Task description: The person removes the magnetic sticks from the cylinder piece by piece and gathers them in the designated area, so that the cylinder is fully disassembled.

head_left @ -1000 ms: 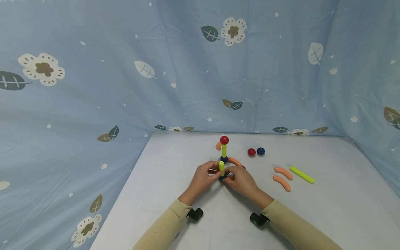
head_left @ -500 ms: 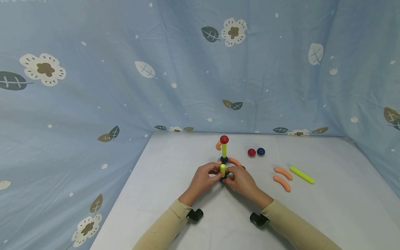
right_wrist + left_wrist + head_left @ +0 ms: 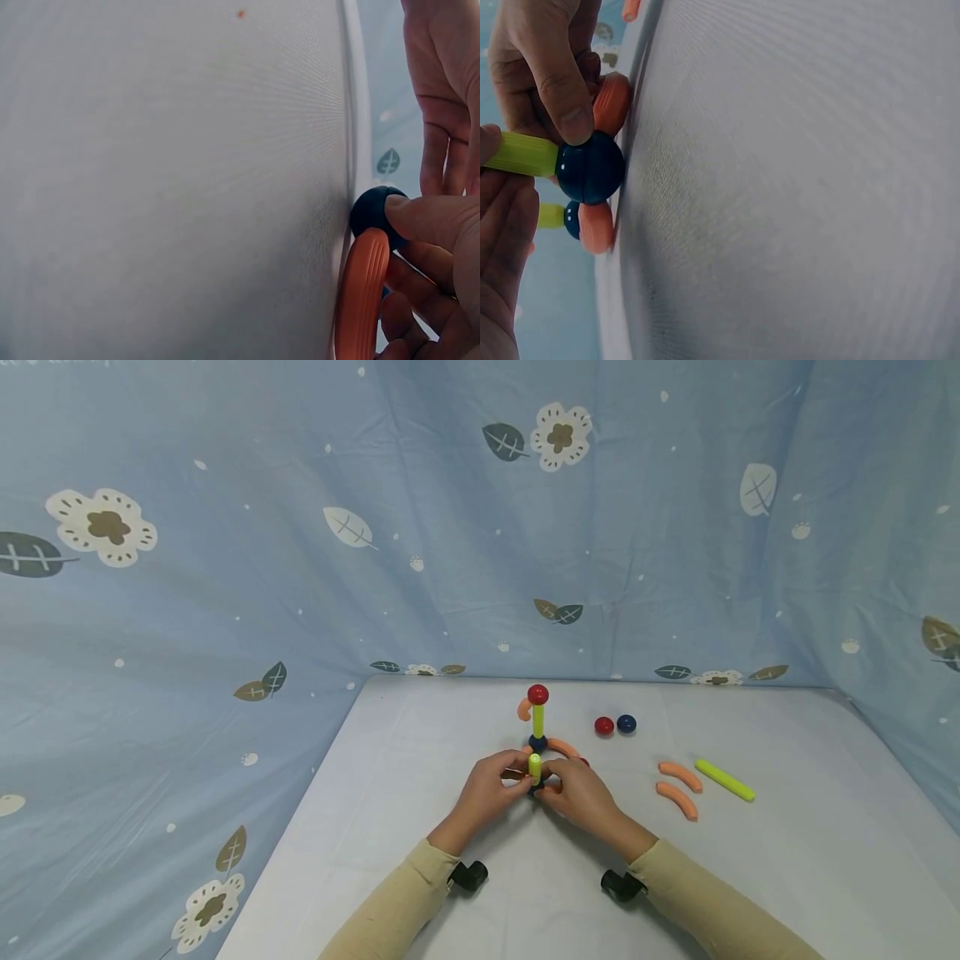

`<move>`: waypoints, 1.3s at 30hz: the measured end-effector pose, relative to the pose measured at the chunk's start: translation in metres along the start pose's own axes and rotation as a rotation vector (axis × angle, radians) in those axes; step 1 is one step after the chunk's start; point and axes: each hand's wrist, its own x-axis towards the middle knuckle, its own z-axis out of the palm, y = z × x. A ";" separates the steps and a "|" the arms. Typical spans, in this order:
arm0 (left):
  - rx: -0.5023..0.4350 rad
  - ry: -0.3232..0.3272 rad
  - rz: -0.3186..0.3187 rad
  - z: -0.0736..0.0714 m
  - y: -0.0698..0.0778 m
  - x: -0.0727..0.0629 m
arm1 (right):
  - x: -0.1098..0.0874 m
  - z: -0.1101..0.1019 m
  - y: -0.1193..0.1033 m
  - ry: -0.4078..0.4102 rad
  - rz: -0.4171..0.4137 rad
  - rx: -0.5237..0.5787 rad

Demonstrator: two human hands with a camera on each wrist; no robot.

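Nearest you, your tan sleeves (image 3: 390,906) reach in from the lower edge and converge, with a black wrist camera (image 3: 469,876) on the inner side of the left one. Ahead, between your fingertips, the yellow-green rod (image 3: 535,768) stands upright near the middle of the table, its long axis close to vertical, one end pointing up and the lower end meeting a dark blue ball (image 3: 590,167). Your left hand (image 3: 483,789) comes in from the left, thumb and finger pinching the rod; your right hand (image 3: 581,795) comes in from the right, gripping the ball, its thumb on the near side. A curved orange piece (image 3: 364,300) touches that ball and runs low along the tabletop. Just beyond, a second rod (image 3: 538,722) stands upright too, with a red knob (image 3: 537,695) on top. To your right, two orange arcs (image 3: 680,777) lie beside a yellow-green stick (image 3: 724,780), which slants from near right to far left. Farther back, a red bead (image 3: 603,726) sits just beside a navy bead (image 3: 626,724). The white table (image 3: 420,735) ends at a light blue cloth (image 3: 450,527) printed with flowers and leaves.
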 end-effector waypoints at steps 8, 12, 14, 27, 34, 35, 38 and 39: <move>-0.016 0.000 -0.032 0.000 0.002 0.001 | -0.001 -0.002 0.001 -0.011 -0.006 0.010; -0.030 -0.003 -0.048 0.000 0.002 0.001 | -0.002 -0.008 0.003 -0.006 0.014 0.014; -0.034 -0.003 -0.058 0.000 0.002 0.002 | -0.001 -0.013 0.005 0.002 0.034 0.019; -0.039 0.006 -0.087 0.000 0.001 0.003 | 0.037 -0.056 0.011 0.140 -0.042 0.058; -0.025 0.009 -0.098 0.000 0.001 0.004 | 0.063 -0.065 0.006 0.142 -0.124 0.070; -0.025 0.010 -0.095 0.000 0.001 0.003 | 0.065 -0.065 0.005 0.140 -0.133 0.068; -0.024 0.007 -0.096 0.000 0.001 0.004 | 0.071 -0.066 0.003 0.125 -0.133 0.067; -0.024 0.006 -0.098 0.000 0.002 0.004 | 0.073 -0.066 0.002 0.119 -0.132 0.069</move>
